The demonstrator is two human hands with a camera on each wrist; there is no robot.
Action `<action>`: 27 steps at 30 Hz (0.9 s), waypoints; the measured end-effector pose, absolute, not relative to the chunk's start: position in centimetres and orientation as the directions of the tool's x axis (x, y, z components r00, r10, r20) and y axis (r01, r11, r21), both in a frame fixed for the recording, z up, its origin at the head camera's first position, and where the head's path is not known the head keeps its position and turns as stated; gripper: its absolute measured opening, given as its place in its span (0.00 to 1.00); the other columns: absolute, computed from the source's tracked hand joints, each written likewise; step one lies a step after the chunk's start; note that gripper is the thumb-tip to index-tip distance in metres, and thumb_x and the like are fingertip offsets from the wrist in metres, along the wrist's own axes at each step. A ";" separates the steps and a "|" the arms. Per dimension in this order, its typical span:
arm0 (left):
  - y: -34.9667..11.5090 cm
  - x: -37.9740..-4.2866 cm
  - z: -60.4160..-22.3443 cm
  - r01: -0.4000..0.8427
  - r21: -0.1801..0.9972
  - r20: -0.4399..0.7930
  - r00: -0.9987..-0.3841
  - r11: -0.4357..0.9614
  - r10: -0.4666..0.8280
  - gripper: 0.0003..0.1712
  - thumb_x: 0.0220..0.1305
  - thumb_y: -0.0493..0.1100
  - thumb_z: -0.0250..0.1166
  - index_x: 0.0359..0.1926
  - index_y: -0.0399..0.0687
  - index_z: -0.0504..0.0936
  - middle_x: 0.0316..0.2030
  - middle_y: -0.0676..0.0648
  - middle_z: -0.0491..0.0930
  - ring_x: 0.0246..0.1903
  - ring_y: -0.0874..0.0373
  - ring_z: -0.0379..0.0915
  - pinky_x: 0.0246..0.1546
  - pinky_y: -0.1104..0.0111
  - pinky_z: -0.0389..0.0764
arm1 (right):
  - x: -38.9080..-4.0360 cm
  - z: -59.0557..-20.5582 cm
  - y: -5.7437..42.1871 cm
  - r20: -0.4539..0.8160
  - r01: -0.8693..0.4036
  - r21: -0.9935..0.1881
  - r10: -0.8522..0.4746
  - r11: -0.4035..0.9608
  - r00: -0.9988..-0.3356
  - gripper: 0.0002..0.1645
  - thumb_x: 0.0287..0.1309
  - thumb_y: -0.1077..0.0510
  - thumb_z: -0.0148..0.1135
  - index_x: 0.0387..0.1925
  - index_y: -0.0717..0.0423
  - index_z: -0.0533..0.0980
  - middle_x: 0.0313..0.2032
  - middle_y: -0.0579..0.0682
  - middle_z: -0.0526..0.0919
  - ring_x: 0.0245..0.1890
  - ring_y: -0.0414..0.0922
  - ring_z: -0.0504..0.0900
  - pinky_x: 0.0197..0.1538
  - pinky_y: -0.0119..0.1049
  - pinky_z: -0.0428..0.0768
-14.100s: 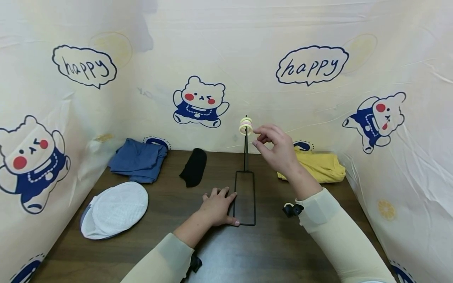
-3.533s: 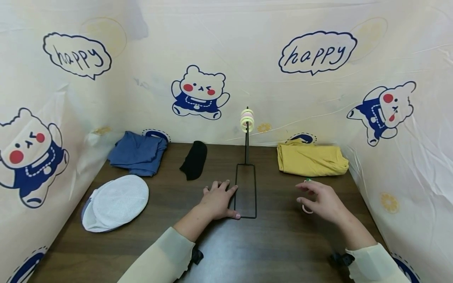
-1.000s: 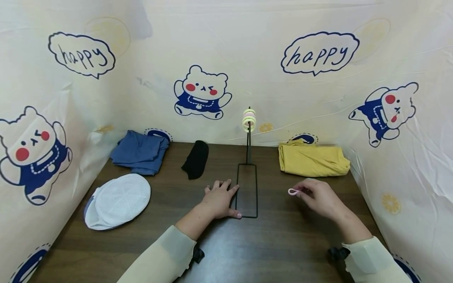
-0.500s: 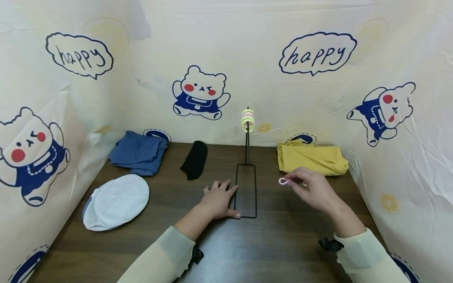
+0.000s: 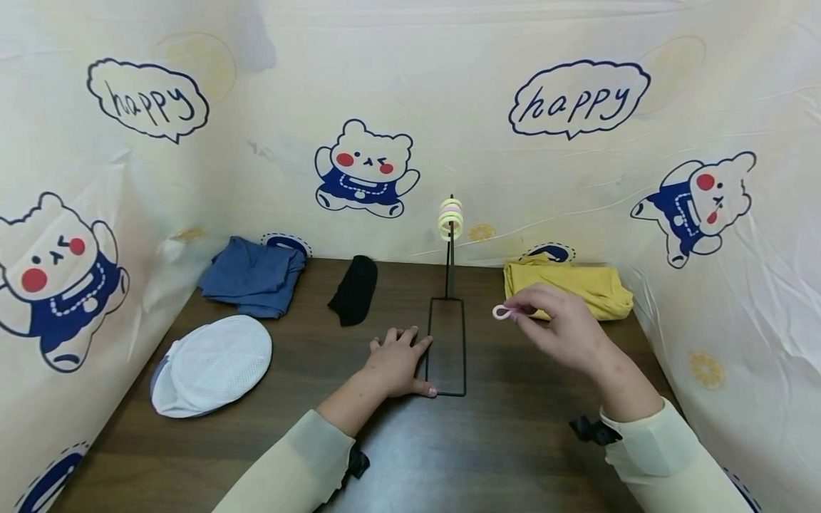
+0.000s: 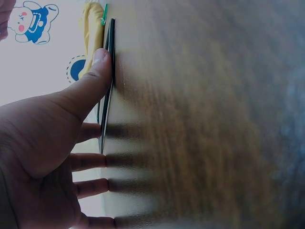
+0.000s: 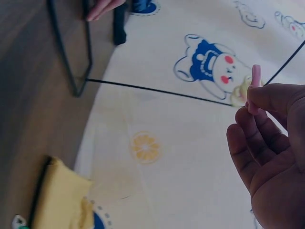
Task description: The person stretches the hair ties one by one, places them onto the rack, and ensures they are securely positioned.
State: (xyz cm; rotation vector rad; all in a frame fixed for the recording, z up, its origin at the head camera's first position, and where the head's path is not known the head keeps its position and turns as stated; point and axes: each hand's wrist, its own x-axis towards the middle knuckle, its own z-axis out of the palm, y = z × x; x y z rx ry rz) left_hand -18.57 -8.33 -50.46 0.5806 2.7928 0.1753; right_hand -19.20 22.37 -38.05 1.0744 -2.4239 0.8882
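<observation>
My right hand pinches a small pink hair tie between thumb and fingertips, in the air in front of the yellow cloth. In the right wrist view the hair tie is seen edge-on. Left of it stands a black wire stand with a rectangular base and a tall upright. Several pale yellow and pink hair ties hang near its top. My left hand rests on the base's left side, fingers spread; in the left wrist view the thumb lies against the wire.
Folded yellow cloth lies back right, with a small green item near it, hidden in the head view. Black sock, folded blue cloth and a white cap lie on the left. A printed curtain encloses the table.
My right hand picked up the pink hair tie from the table's right side. Over the last second it has moved up and left with it. My left hand stays on the stand's base.
</observation>
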 end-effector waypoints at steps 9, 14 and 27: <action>-8.3 -18.5 -50.4 0.367 0.161 -0.258 -0.880 0.916 0.399 0.62 0.51 0.81 0.67 0.82 0.63 0.58 0.80 0.44 0.54 0.74 0.37 0.52 0.64 0.31 0.60 | -19.0 -35.6 20.5 0.642 -0.834 -0.369 -0.536 0.411 -0.548 0.15 0.53 0.69 0.76 0.43 0.55 0.87 0.42 0.42 0.87 0.39 0.38 0.84 0.48 0.26 0.80; -8.2 -18.5 -50.5 0.371 0.156 -0.252 -0.881 0.916 0.400 0.62 0.51 0.81 0.67 0.82 0.63 0.59 0.80 0.44 0.54 0.74 0.37 0.53 0.64 0.30 0.60 | -18.4 -34.4 19.2 0.707 -0.870 -0.352 -0.512 0.345 -0.489 0.18 0.50 0.71 0.75 0.44 0.56 0.87 0.41 0.45 0.88 0.38 0.40 0.85 0.48 0.27 0.80; -8.2 -18.5 -50.5 0.365 0.165 -0.253 -0.882 0.916 0.397 0.63 0.50 0.81 0.68 0.82 0.63 0.59 0.80 0.43 0.55 0.74 0.36 0.53 0.64 0.30 0.60 | -17.4 -31.8 17.2 0.738 -0.907 -0.334 -0.526 0.258 -0.422 0.12 0.59 0.67 0.72 0.45 0.56 0.87 0.43 0.48 0.88 0.39 0.41 0.85 0.45 0.31 0.82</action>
